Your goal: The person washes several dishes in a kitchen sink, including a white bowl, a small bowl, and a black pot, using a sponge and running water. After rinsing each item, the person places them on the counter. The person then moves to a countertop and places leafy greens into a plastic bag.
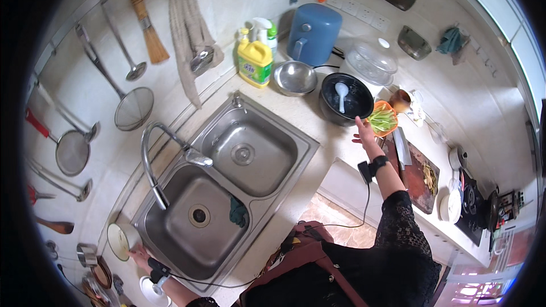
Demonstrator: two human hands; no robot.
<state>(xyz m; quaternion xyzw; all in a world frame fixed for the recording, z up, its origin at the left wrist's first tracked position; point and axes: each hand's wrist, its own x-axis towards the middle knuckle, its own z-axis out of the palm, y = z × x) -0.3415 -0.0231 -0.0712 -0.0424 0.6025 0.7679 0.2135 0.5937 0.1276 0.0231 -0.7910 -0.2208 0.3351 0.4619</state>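
Note:
At the lower left, my left hand [140, 259] has its fingers on the near side of a white pot [123, 238] beside the sink. Just below lies a white lid with a knob [154, 291]. My right hand [365, 133] reaches over the counter with its fingers apart. Its thumb is at the rim of a black inner pot [327, 108], which has a white spoon [341, 94] lying inside. Whether the thumb touches that rim is hard to tell. Right beside this hand, an orange basket [394, 124] holds cut green vegetable strips [381, 117].
The double-bowl steel sink [273, 153] has a curved faucet [149, 145] and a dark green cloth [237, 211]. A cleaver [402, 147] rests on the cutting board [420, 192]. Behind stand a steel bowl [295, 77], a yellow detergent bottle [255, 62] and a blue appliance [315, 30]. Cables trail from both wrists.

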